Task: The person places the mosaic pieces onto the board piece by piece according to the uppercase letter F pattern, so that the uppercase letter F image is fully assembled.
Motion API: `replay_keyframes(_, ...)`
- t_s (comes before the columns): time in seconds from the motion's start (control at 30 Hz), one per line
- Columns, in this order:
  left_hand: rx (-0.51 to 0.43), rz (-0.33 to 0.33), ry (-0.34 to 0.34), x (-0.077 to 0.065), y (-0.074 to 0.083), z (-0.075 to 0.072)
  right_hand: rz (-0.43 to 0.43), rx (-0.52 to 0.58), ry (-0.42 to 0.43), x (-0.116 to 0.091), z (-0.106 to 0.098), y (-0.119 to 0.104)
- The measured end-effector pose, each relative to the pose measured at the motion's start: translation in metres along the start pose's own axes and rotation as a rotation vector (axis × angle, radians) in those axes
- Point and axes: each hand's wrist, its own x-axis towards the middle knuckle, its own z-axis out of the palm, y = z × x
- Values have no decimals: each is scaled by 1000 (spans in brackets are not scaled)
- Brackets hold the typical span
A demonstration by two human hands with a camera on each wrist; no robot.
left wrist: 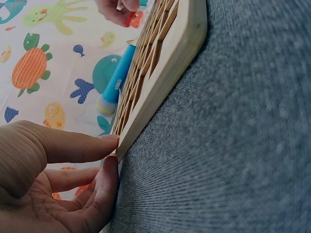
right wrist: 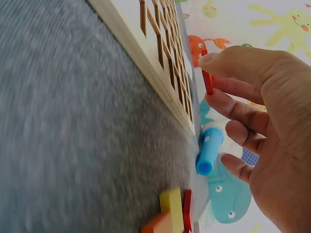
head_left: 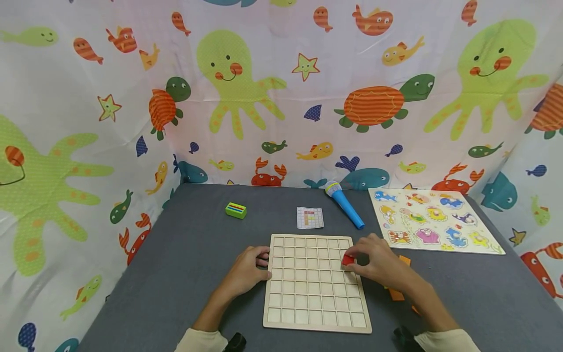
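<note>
A wooden grid board (head_left: 316, 328) with rows of square recesses lies on the grey table. At its left edge, my left hand (head_left: 248, 272) holds the frame between thumb and fingers; the left wrist view shows the fingertips (left wrist: 111, 141) against the pale wooden rim. My right hand (head_left: 379, 259) pinches a small, thin red tile (right wrist: 208, 77) between thumb and fingertips. In the head view this red tile (head_left: 348, 260) is over the board's right-hand columns. Partly hidden beneath the right forearm are orange pieces (head_left: 396, 295); a yellow piece (right wrist: 171, 208) shows in the right wrist view.
Behind the board lies a small printed grid card (head_left: 310, 218), with a blue toy microphone (head_left: 347, 205) to its right. A picture puzzle board (head_left: 435, 220) occupies the back right. A green block with coloured stripes (head_left: 236, 210) sits at back left. A sea-animal curtain (head_left: 272, 88) surrounds the table.
</note>
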Motion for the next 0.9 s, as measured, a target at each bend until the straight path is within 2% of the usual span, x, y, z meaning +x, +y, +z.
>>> replay_keyframes(0.33, -1, -14, 7, -1, 1, 0, -31, 76, -29, 17, 15, -9)
replay_keyframes(0.63, -5, -6, 9, -2, 0, 0, -90, 60, -26, 33, 24, -20)
replay_keyframes(0.9, -4, -7, 7, -3, 0, 1, -44, 81, -53, 46, 30, -27)
